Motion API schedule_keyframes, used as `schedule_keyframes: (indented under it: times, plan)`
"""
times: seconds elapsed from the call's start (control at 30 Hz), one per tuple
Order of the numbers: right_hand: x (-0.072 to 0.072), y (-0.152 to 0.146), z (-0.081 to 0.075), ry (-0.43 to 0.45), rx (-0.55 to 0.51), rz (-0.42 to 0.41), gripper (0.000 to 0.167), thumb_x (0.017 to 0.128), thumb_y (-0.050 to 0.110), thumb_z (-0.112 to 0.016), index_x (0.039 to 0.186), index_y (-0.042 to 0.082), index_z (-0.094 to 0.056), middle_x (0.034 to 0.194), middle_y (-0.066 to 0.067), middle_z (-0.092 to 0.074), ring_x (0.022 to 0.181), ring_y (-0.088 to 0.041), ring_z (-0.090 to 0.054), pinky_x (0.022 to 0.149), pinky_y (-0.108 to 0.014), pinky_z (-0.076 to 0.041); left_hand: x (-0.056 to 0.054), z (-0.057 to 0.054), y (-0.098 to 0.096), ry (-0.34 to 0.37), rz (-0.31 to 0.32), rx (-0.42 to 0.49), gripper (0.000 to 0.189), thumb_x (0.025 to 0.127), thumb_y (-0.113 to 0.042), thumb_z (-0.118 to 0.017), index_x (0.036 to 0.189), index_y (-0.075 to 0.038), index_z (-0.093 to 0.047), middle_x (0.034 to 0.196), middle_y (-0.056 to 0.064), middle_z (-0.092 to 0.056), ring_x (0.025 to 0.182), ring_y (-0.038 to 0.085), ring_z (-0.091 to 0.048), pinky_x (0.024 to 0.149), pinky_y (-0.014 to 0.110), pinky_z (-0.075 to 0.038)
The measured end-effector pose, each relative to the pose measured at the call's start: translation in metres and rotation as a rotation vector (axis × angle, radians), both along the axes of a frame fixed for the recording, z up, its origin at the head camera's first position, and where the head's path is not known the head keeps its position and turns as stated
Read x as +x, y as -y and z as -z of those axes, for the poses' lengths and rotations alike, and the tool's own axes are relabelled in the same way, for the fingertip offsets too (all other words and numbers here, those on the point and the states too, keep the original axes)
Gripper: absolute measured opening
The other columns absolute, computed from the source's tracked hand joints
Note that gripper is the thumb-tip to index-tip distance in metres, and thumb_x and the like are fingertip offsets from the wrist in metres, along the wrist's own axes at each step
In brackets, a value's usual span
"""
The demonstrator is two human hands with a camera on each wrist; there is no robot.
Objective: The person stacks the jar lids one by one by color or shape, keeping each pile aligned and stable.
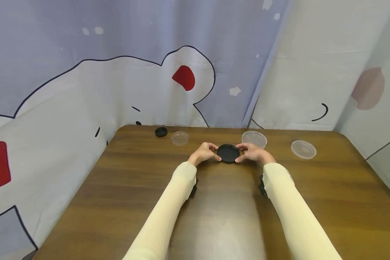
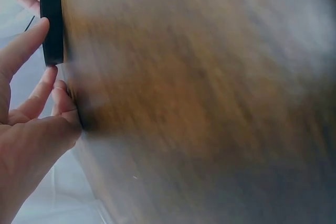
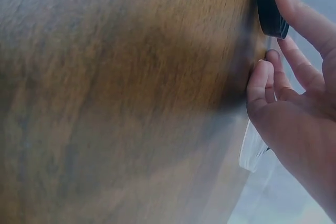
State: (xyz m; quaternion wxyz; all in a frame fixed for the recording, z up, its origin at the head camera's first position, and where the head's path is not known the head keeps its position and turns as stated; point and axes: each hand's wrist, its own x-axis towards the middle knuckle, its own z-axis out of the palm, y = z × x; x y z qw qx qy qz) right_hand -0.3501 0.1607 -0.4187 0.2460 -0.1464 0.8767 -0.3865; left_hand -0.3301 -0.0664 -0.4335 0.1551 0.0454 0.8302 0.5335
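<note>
A shallow, round black dish with a raised rim is between both hands near the back of the table. My left hand holds its left edge between thumb and fingers, and my right hand grips the opposite edge the same way. In the left wrist view the dish shows edge-on, with the thumb on its side. The right wrist view shows the thumb against the rim of the dish. Whether it rests on the wood or sits just above it, I cannot tell.
Along the back of the brown wooden table lie a small black round dish, a clear round dish, a larger clear dish partly behind the right hand, and another clear disc at right. A patterned curtain hangs behind.
</note>
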Motion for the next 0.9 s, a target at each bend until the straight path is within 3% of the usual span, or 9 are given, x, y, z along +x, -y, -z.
schedule_keyframes:
  times: [0.13,0.4,0.7,0.9]
  plan:
    - [0.008,-0.004,0.006,0.005,0.000,0.022,0.071,0.084,0.012,-0.075,0.143,-0.004,-0.039,0.146,-0.031,-0.037,0.136,-0.044,-0.035,0.114,-0.053,-0.031,0.004,0.003,-0.008,0.005,0.021,-0.031,0.054,0.078,0.000,-0.076,0.128,0.005,-0.056,0.137,0.019,-0.054,0.133,0.032,-0.046,0.115,0.039,-0.036]
    - [-0.005,-0.002,0.003,-0.043,0.023,0.003,0.068,0.084,0.014,-0.076,0.141,-0.003,-0.043,0.144,-0.029,-0.041,0.135,-0.043,-0.039,0.114,-0.053,-0.032,0.001,-0.002,-0.003,-0.022,0.021,-0.020,0.056,0.080,-0.001,-0.075,0.132,0.005,-0.054,0.140,0.019,-0.053,0.135,0.034,-0.045,0.116,0.041,-0.035]
    - [-0.005,0.010,-0.006,-0.061,0.063,-0.020,0.075,0.081,0.015,-0.079,0.144,0.000,-0.041,0.147,-0.030,-0.038,0.139,-0.043,-0.035,0.117,-0.052,-0.027,0.001,-0.005,0.006,-0.040,0.008,-0.045,0.058,0.078,-0.003,-0.078,0.131,0.003,-0.054,0.135,0.018,-0.054,0.126,0.032,-0.049,0.111,0.040,-0.039]
    - [-0.004,0.018,-0.004,-0.093,0.087,-0.033,0.074,0.082,0.017,-0.078,0.143,0.001,-0.042,0.146,-0.030,-0.040,0.137,-0.043,-0.038,0.115,-0.052,-0.031,0.001,-0.002,0.013,-0.038,-0.014,-0.037,0.058,0.076,-0.002,-0.078,0.130,0.003,-0.055,0.132,0.019,-0.056,0.123,0.031,-0.050,0.110,0.039,-0.040]
